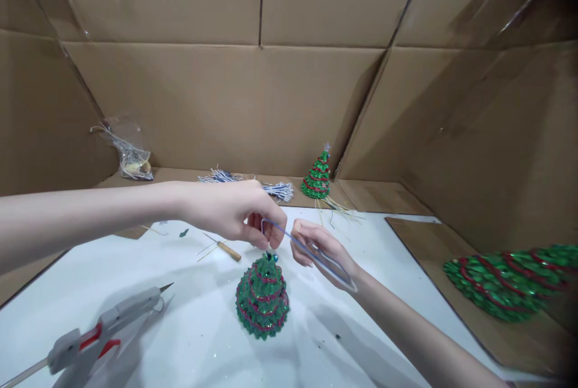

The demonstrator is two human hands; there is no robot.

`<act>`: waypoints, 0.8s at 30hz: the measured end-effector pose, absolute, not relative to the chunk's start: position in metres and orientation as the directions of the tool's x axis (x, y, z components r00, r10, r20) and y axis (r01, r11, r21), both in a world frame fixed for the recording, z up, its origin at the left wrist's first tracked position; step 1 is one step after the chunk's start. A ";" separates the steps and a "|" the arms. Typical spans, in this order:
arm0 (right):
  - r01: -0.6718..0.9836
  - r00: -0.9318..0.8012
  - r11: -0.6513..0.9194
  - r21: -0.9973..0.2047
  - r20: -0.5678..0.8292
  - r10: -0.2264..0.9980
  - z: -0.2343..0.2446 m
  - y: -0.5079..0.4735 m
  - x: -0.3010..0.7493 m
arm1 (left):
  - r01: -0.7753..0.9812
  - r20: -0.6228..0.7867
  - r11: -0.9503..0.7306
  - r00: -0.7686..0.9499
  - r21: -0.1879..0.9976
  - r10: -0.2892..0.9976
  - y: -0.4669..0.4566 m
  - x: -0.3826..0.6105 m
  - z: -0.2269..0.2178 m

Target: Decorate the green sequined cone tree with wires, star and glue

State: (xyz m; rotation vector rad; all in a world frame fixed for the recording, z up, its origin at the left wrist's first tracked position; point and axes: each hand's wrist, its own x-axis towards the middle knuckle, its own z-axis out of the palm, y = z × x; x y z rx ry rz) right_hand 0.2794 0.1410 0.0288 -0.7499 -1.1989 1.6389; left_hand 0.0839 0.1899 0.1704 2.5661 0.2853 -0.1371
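A small green Christmas tree ornament (262,300) with red garlands stands upright on the white table, a shiny blue bead near its tip. Just above that tip, my left hand (253,210) pinches a thin blue-white cord (323,255). The cord runs across to my right hand (320,246), whose fingers are closed on it, and a loop of it hangs along the wrist. Whether my left fingertips touch the tree's top cannot be made out. A wooden-handled awl (229,250) lies just left of my left hand.
A glue gun (108,322) is at front left. Cord bundles (277,191) and another decorated tree (316,177) stand at the back near cardboard walls (226,105). A plastic bag (133,156) sits back left. At right, a larger tree (510,282) lies on cardboard.
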 end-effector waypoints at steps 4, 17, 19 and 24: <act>-0.232 -0.419 -0.069 -0.970 0.036 0.907 0.027 0.140 0.280 | 0.219 -0.138 -0.842 0.975 0.493 0.173 0.192 0.086 0.169; 0.155 -0.462 0.343 -0.926 0.239 0.854 0.042 0.126 0.267 | 0.174 -0.016 -0.937 0.984 0.304 0.178 0.173 0.078 0.160; 0.196 -0.517 0.376 -0.906 0.230 0.824 0.044 0.124 0.267 | 0.164 0.007 -0.939 0.985 0.302 0.174 0.171 0.075 0.159; 0.270 -0.583 0.420 -0.866 0.199 0.787 0.046 0.122 0.269 | 0.143 0.036 -0.942 0.986 0.304 0.161 0.169 0.070 0.155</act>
